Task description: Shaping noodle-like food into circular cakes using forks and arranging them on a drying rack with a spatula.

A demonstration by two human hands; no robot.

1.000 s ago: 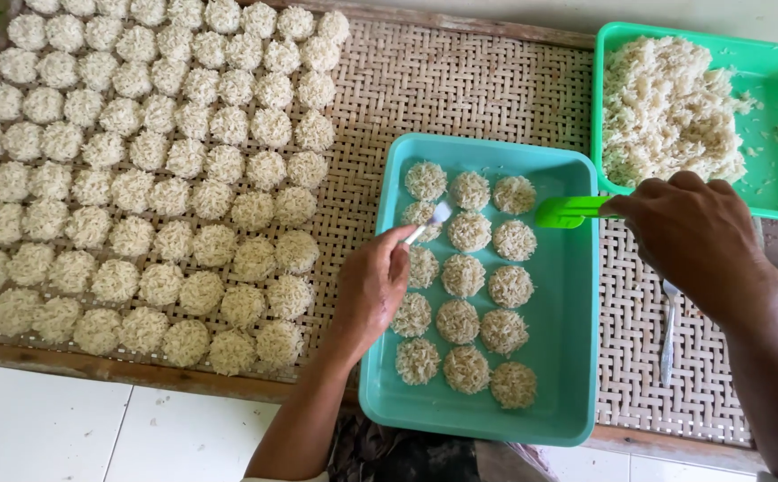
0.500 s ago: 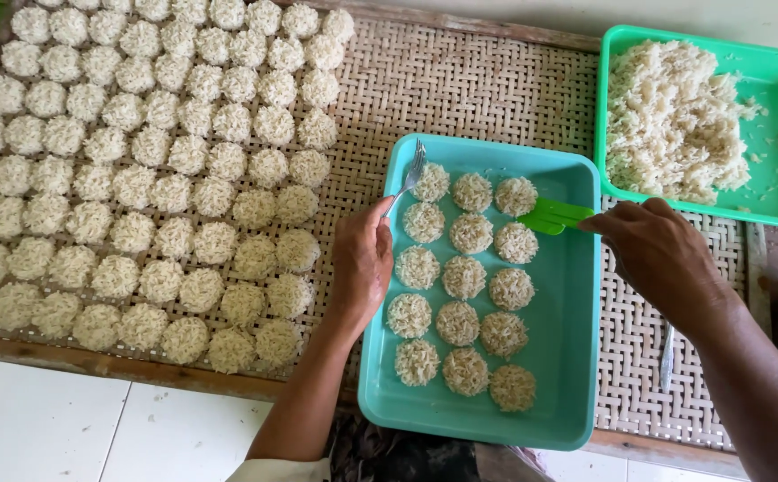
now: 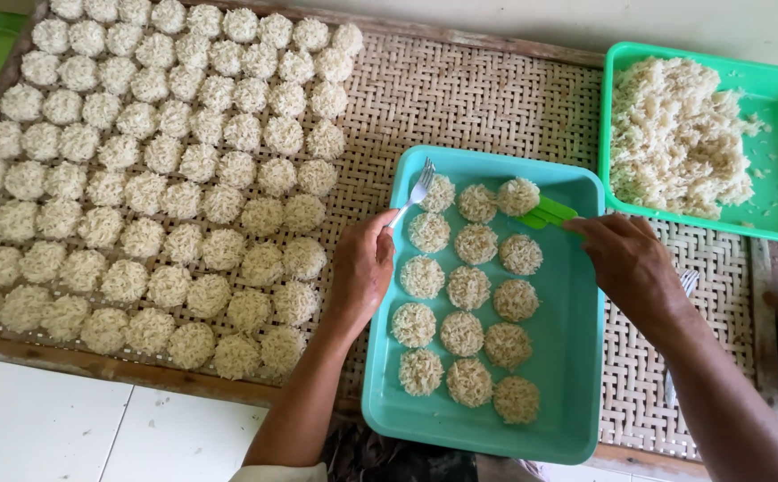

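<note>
Rice cakes point(image 3: 468, 287) in the teal tray point(image 3: 576, 375) look light and crumbly. Left hand point(image 3: 362, 268) fingers pinch a fork point(image 3: 414, 192); right hand point(image 3: 630, 263) fingers grip a green tool point(image 3: 545, 214) under the far-right cake.

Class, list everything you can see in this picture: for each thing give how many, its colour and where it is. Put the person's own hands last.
Woven mat: one, tan, under everything, with a wooden edge.
Rice discs on the mat: many, off-white, in rows on the left part of the mat.
Teal tray: one, lower centre, resting on the mat.
Rice discs in the teal tray: about fourteen, off-white, in three columns.
Green tray: one, upper right.
Loose rice heap: one, off-white, inside the green tray.
Metal fork: one, silver, at the teal tray's top left corner.
Green tool: one, beside the top right disc.
Left hand: holds the metal fork.
Right hand: holds the green tool.
</note>
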